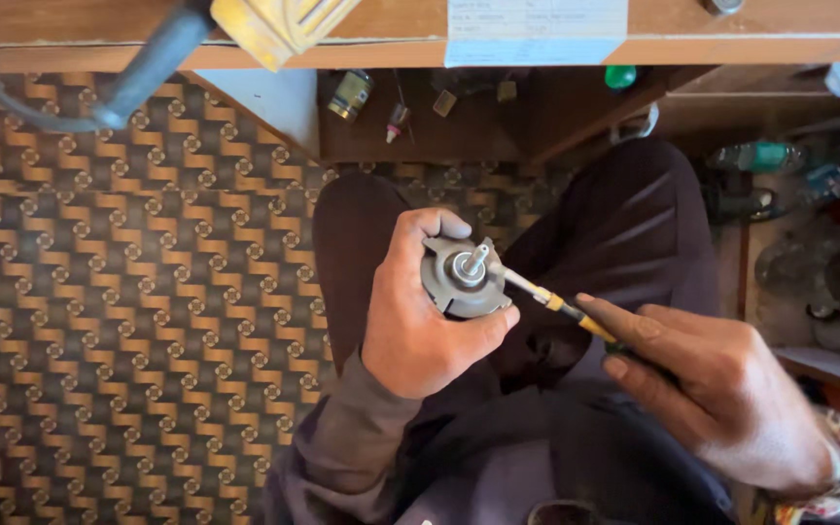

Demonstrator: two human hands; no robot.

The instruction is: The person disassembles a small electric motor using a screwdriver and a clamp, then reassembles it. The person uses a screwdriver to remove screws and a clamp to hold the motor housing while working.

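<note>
A small grey motor [461, 280] is clasped in the left hand [420, 316], a yellow-handled screwdriver [561, 303] pinched in the right hand [721, 394], tip touching the motor.

Count of things in view: two hands, one motor part, one tool, a few small shelf items.

Two hands showed: the left hand [420, 311] and the right hand [721, 389]. There was one round grey metal motor part with a single short shaft [464, 277], and one slim screwdriver with a yellow and black handle [561, 303]. One wooden counter [712, 44] ran along the top, with one white paper label [535, 29] on its edge and one yellow tool with one grey cable [148, 63]. On the dark shelf below lay one brass-coloured cylinder [350, 94], one green round cap [620, 76] and one small nozzle-tipped tube [397, 122]; smaller bits there were too blurred to count.
</note>
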